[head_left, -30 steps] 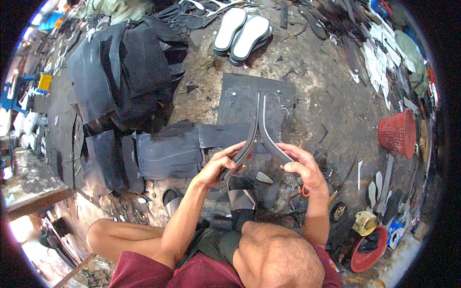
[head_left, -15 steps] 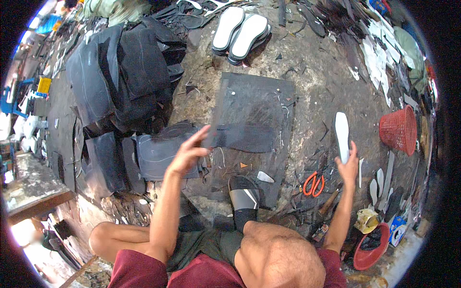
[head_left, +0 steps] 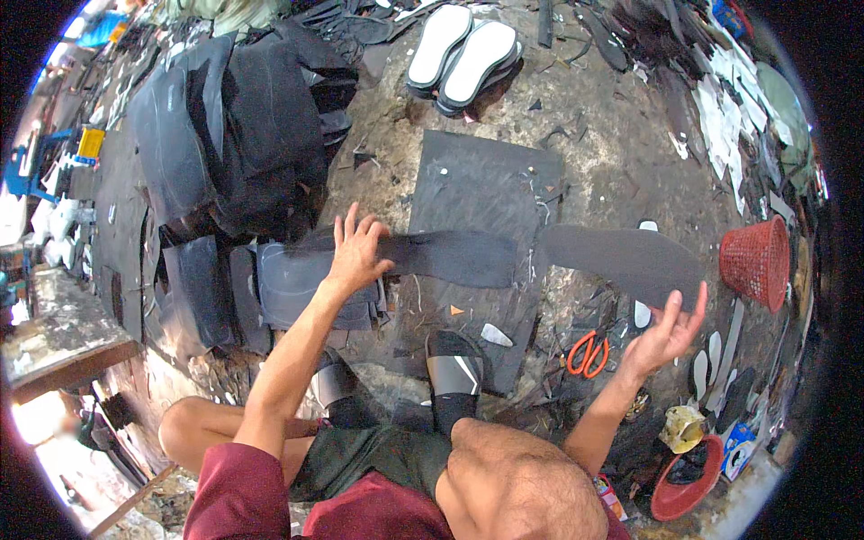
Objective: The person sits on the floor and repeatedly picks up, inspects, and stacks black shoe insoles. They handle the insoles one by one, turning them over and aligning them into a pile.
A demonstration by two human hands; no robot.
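Since a moment ago, left hand (head_left: 357, 252) has dropped flat, fingers spread, onto the black rubber strip (head_left: 441, 255), while right hand (head_left: 666, 328) now pinches a dark sole piece (head_left: 621, 256) above the orange scissors (head_left: 587, 353).

Bright daylight, glare lower left, fisheye-bent dark rim
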